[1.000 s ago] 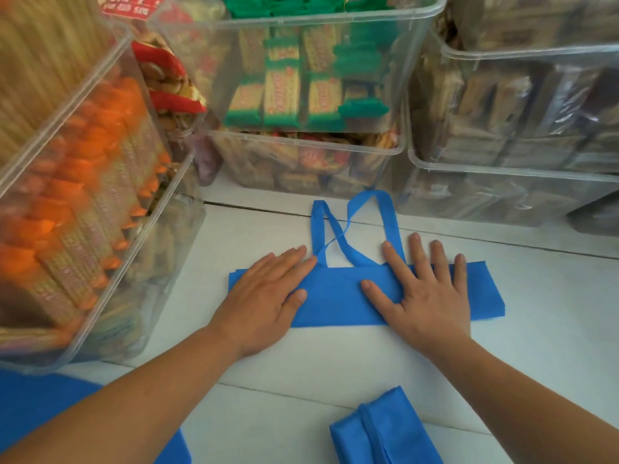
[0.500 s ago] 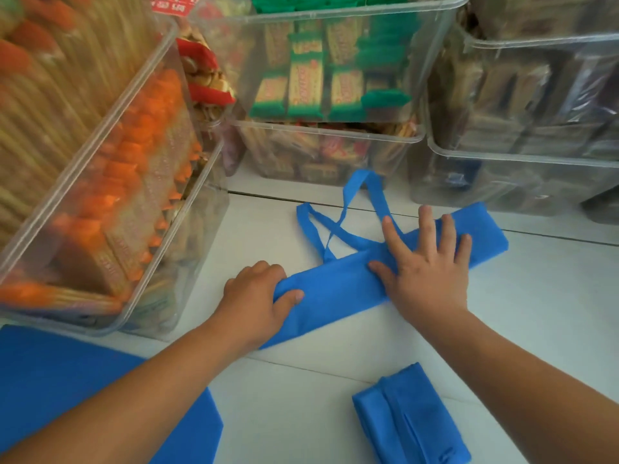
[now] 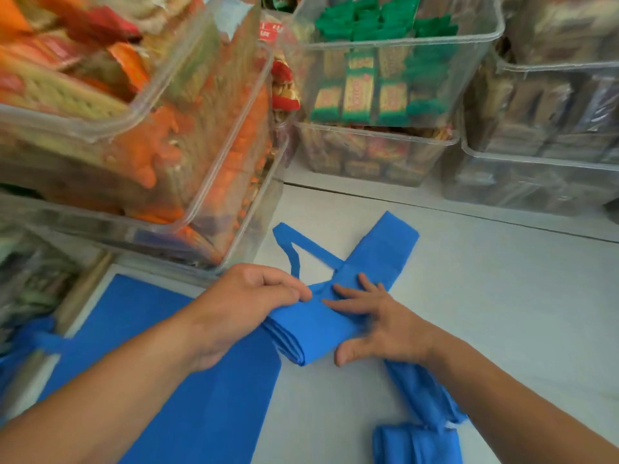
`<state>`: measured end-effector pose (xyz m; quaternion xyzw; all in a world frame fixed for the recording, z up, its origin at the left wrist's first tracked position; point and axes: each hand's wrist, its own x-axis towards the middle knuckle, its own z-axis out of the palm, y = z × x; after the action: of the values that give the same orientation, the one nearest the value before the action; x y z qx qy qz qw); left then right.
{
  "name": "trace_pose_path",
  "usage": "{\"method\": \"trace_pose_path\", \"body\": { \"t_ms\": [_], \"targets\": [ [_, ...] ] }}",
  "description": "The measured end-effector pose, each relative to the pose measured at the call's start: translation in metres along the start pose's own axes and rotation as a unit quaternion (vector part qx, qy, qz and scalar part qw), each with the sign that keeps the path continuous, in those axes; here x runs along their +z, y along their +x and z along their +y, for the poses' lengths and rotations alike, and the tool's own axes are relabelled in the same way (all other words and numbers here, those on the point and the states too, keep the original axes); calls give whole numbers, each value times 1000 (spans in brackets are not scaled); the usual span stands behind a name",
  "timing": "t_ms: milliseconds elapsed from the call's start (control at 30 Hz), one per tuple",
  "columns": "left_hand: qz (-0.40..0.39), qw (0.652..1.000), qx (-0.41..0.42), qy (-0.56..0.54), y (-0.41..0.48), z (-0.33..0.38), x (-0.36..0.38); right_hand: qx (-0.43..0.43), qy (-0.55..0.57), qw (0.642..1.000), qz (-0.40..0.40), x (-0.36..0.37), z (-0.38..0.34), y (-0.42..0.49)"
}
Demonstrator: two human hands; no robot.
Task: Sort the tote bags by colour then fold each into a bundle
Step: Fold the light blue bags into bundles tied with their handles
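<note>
Tote bag [image 3: 385,259], blue and folded into a long narrow strip, lies slantwise on the white table [image 3: 502,313] in front of us. Its near end is stacked in several layers and its far end points toward the back. Its handles [image 3: 288,249] loop out to the left of the strip, flat on the table.

Our left hand [image 3: 248,303] has its fingers curled, and thumb and fingertips pinch the fabric where the handles meet the strip. Our right hand [image 3: 382,326] lies on the near part of the strip with fingers spread and straight, pressing it down. Its thumb sits just beside the layered near end. The two hands are close together, nearly touching at the fingertips.

Under our left forearm a second blue bag [image 3: 174,380] lies spread flat at the near left of the table. A folded blue bundle [image 3: 415,443] sits at the bottom edge of the view. A rumpled blue length [image 3: 422,396] runs out from under our right forearm toward it; we cannot tell whether the two are one piece.

Clear plastic bins stand around the work area: a left stack [image 3: 187,135] full of orange packets, a middle bin [image 3: 385,78] with green-ended packets, and right bins [image 3: 552,128] with darker packets.
</note>
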<state>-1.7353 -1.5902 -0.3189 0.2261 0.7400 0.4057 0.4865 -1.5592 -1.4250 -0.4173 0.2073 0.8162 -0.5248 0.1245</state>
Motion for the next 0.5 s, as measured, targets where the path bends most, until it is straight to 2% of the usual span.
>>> {"method": "trace_pose_path", "body": {
  "t_ms": [67, 133, 200, 267, 333, 400, 500],
  "targets": [
    [-15, 997, 8, -74, -2, 9, -3, -4, 25, 1000, 12, -2, -15, -1],
    [-39, 990, 43, -130, 7, 20, -3, -15, 105, 992, 74, -7, -23, -2],
    [-27, 994, 102, -30, 24, 28, 2, 21, 147, 982, 119, -13, -25, -1],
    [1, 986, 140, 92, 46, 27, 17, 65, 176, 975, 121, -15, -22, -4],
    [-3, 981, 141, 130, 71, 15, 31, 68, 229, 962, 130, -12, -15, -3],
    [-9, 975, 137, 172, 95, -6, 44, 62, 287, 930, 222, -13, -8, 1],
    [41, 936, 151, 316, 122, -30, 63, 62, 269, 881, 384, -24, 10, 17]
  ]
}}
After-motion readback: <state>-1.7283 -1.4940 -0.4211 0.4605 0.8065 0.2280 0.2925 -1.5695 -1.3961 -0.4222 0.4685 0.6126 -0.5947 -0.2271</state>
